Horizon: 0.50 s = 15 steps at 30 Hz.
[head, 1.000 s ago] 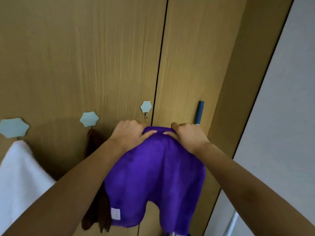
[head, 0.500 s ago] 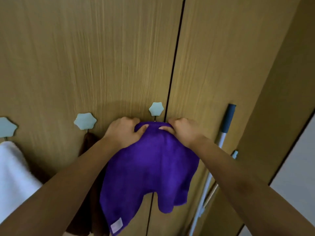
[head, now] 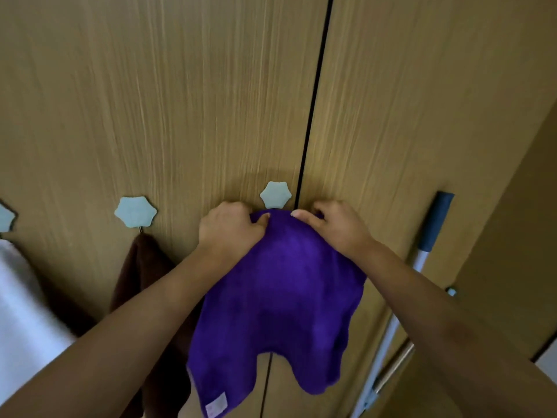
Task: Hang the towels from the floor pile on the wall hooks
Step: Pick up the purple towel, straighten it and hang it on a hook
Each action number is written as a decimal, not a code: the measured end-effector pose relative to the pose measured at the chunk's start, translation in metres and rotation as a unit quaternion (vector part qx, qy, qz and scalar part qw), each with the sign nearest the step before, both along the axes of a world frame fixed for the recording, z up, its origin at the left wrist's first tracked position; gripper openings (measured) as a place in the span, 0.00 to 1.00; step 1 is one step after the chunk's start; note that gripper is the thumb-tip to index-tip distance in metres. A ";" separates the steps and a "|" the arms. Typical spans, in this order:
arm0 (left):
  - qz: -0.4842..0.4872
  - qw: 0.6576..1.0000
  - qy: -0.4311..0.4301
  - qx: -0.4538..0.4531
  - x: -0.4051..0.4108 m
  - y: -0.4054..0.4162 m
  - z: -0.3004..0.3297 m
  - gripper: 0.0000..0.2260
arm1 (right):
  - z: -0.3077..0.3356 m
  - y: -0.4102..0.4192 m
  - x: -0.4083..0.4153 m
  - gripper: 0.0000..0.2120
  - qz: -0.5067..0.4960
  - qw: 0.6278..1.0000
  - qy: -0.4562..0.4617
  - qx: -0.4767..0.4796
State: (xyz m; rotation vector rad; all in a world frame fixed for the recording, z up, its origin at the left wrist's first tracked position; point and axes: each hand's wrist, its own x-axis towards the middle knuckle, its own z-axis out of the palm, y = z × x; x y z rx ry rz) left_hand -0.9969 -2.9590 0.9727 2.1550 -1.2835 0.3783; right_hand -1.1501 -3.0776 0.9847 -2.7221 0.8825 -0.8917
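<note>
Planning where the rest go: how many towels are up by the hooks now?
3: a white towel at far left, a brown towel on the next hook, a purple towel in both hands. Others may be out of view.

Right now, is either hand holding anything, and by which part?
Both hands, left hand and right hand, grip the purple towel by its bunched top edge, just below the star-shaped hook.
</note>
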 end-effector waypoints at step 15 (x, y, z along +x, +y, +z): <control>-0.049 0.910 0.400 0.099 0.006 -0.006 0.006 0.14 | -0.021 -0.002 0.020 0.25 0.006 0.999 0.047 0.013</control>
